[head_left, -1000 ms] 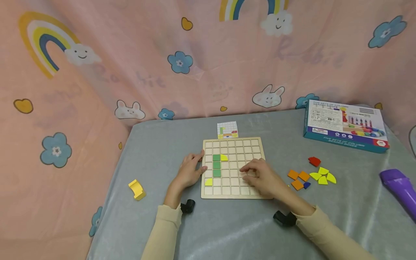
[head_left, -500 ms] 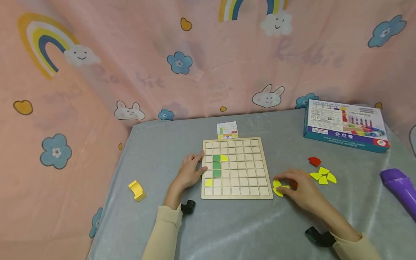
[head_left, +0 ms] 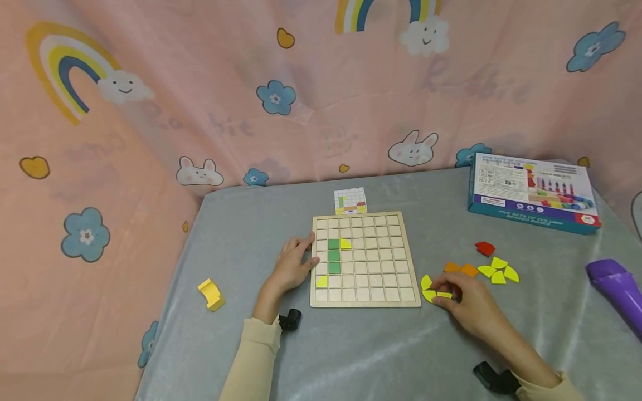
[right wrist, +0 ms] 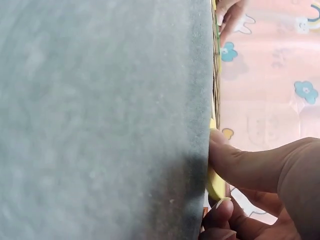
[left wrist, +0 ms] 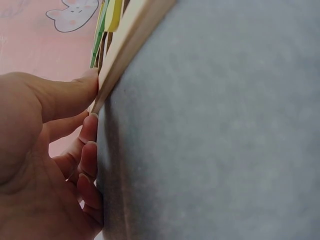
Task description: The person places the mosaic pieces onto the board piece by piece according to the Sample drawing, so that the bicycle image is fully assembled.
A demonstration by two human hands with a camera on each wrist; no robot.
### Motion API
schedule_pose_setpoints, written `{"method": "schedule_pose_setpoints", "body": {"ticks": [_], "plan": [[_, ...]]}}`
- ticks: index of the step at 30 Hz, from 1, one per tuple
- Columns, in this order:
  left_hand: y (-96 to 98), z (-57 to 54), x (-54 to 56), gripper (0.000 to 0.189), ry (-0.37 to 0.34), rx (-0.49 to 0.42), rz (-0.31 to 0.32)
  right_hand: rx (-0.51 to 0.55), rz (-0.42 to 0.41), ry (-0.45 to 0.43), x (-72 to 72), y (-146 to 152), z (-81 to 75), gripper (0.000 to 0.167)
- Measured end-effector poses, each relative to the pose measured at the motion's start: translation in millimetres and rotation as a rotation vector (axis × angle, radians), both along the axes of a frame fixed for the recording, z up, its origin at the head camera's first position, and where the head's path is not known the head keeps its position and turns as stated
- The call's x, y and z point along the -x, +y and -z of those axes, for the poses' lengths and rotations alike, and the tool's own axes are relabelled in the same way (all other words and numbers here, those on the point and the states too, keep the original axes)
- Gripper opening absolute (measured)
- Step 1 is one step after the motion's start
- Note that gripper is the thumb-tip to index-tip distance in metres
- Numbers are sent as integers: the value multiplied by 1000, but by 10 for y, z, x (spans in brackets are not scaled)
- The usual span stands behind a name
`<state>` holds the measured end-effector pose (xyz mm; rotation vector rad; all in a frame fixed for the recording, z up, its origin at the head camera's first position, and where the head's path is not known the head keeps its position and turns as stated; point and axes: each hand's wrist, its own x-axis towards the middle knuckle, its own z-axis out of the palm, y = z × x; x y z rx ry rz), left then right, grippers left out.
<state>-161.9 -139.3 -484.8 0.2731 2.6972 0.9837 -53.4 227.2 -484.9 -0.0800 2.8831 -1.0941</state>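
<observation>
A square wooden grid board (head_left: 373, 267) lies on the table, with several green square tiles (head_left: 334, 255) and two yellow quarter-round tiles (head_left: 345, 244) in its cells. My left hand (head_left: 291, 263) holds the board's left edge; in the left wrist view its thumb (left wrist: 75, 95) lies on the rim and the other fingers are curled lower down. Off the board's right corner, my right hand (head_left: 468, 298) pinches a yellow tile (right wrist: 216, 185) between thumb and fingers, low at the table. Other yellow tiles (head_left: 426, 282) lie right by its fingertips.
Right of the board lie orange squares (head_left: 470, 270), more yellow tiles (head_left: 498, 277) and a red piece (head_left: 485, 249). A pattern card (head_left: 350, 200) touches the board's far side. Farther out are a boxed set (head_left: 534, 192), a purple object (head_left: 614, 292) and a yellow arched block (head_left: 212, 294).
My right hand has moved from over the board to the yellow tiles at its right, and one tile there has shifted slightly right. The left hand stays at the board's edge.
</observation>
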Motion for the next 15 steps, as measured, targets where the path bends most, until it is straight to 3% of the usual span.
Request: {"method": "schedule_pose_setpoints", "body": {"ticks": [7,15], "plan": [[-3,-1,5,64,4,-3,2,23,0,6,13,-72,-74,19],[-4,-2,8,63,7,-3,6,172,-113,25,120,-444,-147,13]]}}
